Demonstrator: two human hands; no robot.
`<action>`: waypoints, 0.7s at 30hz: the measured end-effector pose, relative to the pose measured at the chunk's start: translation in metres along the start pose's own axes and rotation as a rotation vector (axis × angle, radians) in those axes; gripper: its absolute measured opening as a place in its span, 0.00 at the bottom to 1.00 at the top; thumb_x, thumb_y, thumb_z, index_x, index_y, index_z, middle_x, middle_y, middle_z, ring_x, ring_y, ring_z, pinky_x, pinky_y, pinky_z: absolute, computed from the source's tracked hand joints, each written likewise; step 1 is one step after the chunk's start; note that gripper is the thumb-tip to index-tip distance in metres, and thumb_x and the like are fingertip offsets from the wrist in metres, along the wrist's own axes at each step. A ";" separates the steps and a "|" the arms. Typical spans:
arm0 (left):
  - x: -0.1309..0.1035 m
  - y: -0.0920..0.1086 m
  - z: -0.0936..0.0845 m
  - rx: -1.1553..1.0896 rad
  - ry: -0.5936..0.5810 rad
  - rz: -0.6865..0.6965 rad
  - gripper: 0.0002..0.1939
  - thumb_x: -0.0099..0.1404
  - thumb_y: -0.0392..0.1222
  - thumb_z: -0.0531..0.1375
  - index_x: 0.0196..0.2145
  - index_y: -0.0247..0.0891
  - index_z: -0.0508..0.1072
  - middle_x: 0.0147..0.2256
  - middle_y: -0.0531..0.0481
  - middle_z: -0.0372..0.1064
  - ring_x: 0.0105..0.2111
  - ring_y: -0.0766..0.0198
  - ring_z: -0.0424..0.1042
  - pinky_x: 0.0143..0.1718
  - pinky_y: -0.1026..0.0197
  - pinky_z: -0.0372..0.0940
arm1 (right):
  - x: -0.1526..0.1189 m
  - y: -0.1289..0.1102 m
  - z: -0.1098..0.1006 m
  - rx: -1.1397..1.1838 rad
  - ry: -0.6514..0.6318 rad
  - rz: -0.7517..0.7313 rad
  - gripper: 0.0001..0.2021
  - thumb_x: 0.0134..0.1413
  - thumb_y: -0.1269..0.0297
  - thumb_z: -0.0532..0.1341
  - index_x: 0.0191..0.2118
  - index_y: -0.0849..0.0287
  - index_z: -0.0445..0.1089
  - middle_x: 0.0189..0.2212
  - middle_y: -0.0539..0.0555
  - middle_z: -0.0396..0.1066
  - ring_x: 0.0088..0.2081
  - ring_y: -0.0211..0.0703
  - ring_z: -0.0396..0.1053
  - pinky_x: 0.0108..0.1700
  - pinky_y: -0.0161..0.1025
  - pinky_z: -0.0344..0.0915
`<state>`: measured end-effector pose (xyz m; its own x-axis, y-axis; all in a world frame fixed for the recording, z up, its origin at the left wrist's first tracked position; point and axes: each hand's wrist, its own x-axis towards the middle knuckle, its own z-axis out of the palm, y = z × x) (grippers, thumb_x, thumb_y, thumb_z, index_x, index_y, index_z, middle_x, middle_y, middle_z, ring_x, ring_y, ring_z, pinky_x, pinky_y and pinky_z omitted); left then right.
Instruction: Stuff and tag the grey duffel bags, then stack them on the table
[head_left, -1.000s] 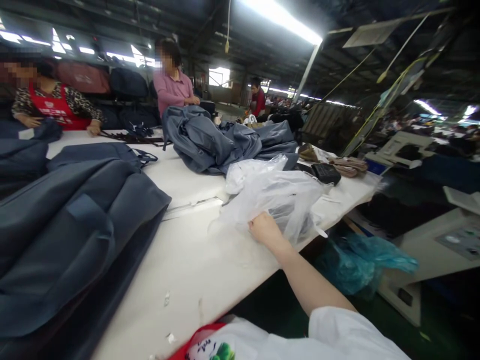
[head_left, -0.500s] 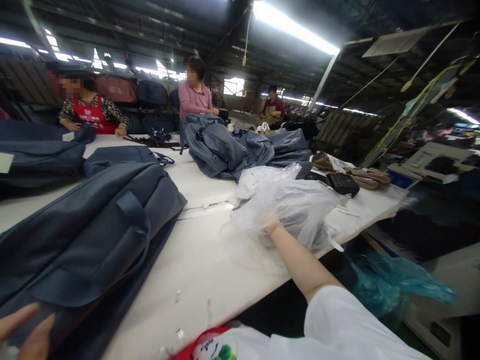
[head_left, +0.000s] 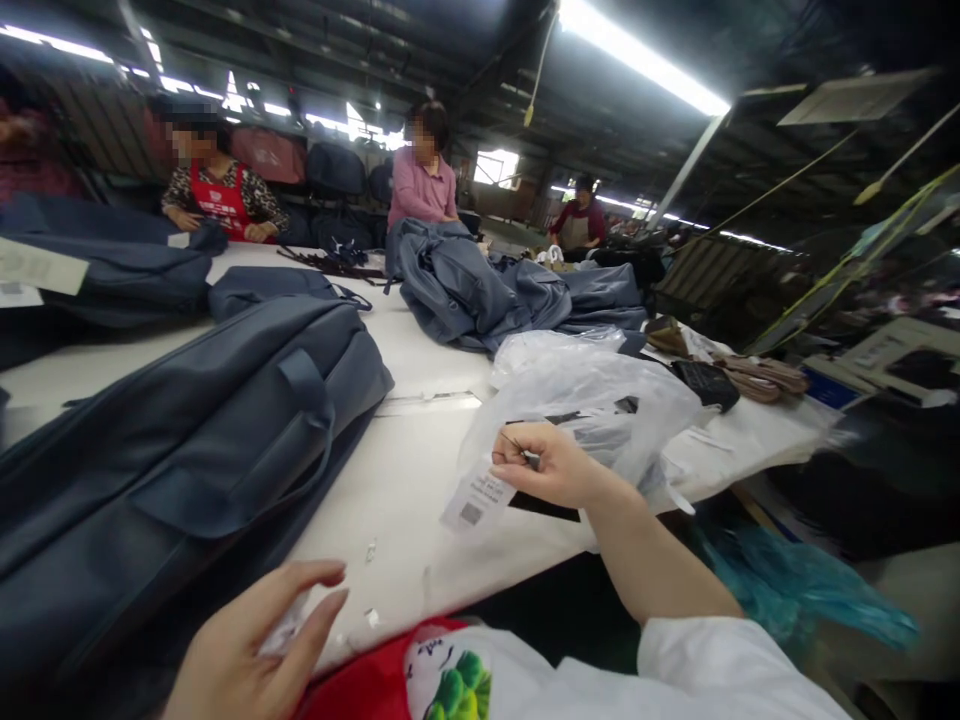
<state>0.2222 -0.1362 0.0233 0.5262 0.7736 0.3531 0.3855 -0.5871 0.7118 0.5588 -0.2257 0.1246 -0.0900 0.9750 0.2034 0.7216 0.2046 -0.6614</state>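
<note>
Tabletop [head_left: 394, 500]: I have room between left hand [head_left: 259, 635] and right hand [head_left: 544, 462]; edge below right wrist.
Grip: left fingers parted; right pinching white tag [head_left: 478, 497].
Change: right no longer under plastic bag [head_left: 607, 395].

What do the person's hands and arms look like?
Both the left hand and the right hand are bare, with no gloves. The right arm has a loose, plain white short sleeve, leaving the forearm bare. The left sleeve is out of view.
</note>
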 end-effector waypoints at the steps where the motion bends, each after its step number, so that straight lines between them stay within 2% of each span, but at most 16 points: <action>1: 0.002 0.009 0.004 -0.021 -0.019 0.004 0.13 0.59 0.55 0.59 0.37 0.49 0.77 0.37 0.51 0.78 0.37 0.56 0.77 0.38 0.60 0.73 | 0.005 -0.011 0.009 0.138 -0.032 -0.030 0.18 0.55 0.62 0.60 0.21 0.58 0.52 0.23 0.48 0.63 0.26 0.34 0.59 0.30 0.33 0.57; 3: 0.008 0.022 0.009 -0.078 -0.066 0.002 0.16 0.62 0.53 0.56 0.44 0.46 0.75 0.43 0.48 0.76 0.43 0.54 0.75 0.45 0.58 0.70 | 0.018 -0.024 0.033 0.402 -0.096 -0.028 0.19 0.54 0.61 0.62 0.21 0.58 0.51 0.24 0.49 0.64 0.25 0.33 0.58 0.29 0.33 0.56; 6: 0.019 0.025 0.013 -0.192 -0.187 -0.070 0.24 0.63 0.53 0.55 0.53 0.41 0.70 0.50 0.45 0.72 0.50 0.52 0.71 0.53 0.52 0.65 | 0.039 -0.027 0.081 0.801 -0.170 0.056 0.21 0.50 0.58 0.64 0.20 0.58 0.51 0.25 0.50 0.65 0.24 0.32 0.57 0.27 0.33 0.55; 8: 0.022 0.020 0.014 -0.297 -0.279 -0.142 0.25 0.61 0.52 0.58 0.53 0.39 0.69 0.50 0.44 0.72 0.49 0.52 0.71 0.53 0.51 0.65 | 0.052 -0.027 0.112 0.964 -0.146 0.108 0.23 0.47 0.56 0.66 0.19 0.58 0.51 0.24 0.49 0.65 0.24 0.33 0.58 0.27 0.33 0.56; 10: 0.020 0.015 0.013 -0.393 -0.312 -0.210 0.23 0.58 0.50 0.61 0.49 0.38 0.72 0.47 0.44 0.74 0.46 0.53 0.72 0.50 0.54 0.66 | 0.061 -0.028 0.135 1.038 -0.100 0.142 0.23 0.45 0.55 0.67 0.19 0.58 0.52 0.22 0.49 0.64 0.24 0.34 0.59 0.26 0.33 0.56; 12: 0.014 0.010 0.011 -0.452 -0.294 -0.299 0.18 0.56 0.48 0.63 0.43 0.38 0.74 0.42 0.46 0.76 0.43 0.54 0.73 0.46 0.57 0.67 | 0.067 -0.028 0.147 1.034 -0.088 0.152 0.24 0.44 0.54 0.68 0.19 0.58 0.51 0.22 0.48 0.63 0.24 0.33 0.58 0.26 0.33 0.56; 14: 0.008 0.005 0.008 -0.519 -0.240 -0.415 0.15 0.56 0.49 0.63 0.38 0.36 0.75 0.36 0.48 0.76 0.37 0.56 0.74 0.39 0.60 0.68 | 0.070 -0.027 0.150 0.941 -0.102 0.109 0.24 0.44 0.57 0.68 0.19 0.58 0.50 0.25 0.50 0.64 0.25 0.34 0.59 0.28 0.33 0.58; 17: 0.001 -0.006 0.005 -0.643 -0.127 -0.556 0.17 0.58 0.54 0.60 0.35 0.36 0.73 0.30 0.50 0.75 0.29 0.60 0.73 0.30 0.62 0.66 | 0.070 -0.024 0.149 0.754 -0.127 0.024 0.23 0.43 0.62 0.69 0.19 0.58 0.49 0.33 0.53 0.68 0.31 0.37 0.65 0.34 0.36 0.63; 19: -0.001 -0.013 0.004 -0.639 -0.061 -0.578 0.17 0.58 0.54 0.60 0.34 0.36 0.72 0.28 0.51 0.74 0.27 0.61 0.72 0.28 0.63 0.65 | 0.068 -0.022 0.150 0.668 -0.161 0.038 0.22 0.43 0.63 0.69 0.21 0.58 0.50 0.37 0.55 0.69 0.34 0.39 0.67 0.35 0.37 0.64; 21: -0.001 -0.017 0.004 -0.564 -0.033 -0.561 0.15 0.58 0.53 0.60 0.33 0.37 0.72 0.27 0.51 0.74 0.26 0.61 0.72 0.28 0.62 0.65 | 0.067 -0.021 0.155 0.604 -0.200 0.092 0.22 0.42 0.64 0.69 0.21 0.58 0.50 0.34 0.54 0.70 0.32 0.38 0.66 0.33 0.36 0.64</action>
<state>0.2178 -0.1282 0.0082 0.3926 0.9054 -0.1615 0.1630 0.1043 0.9811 0.4316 -0.1512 0.0402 -0.2146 0.9764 0.0262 0.2238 0.0753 -0.9717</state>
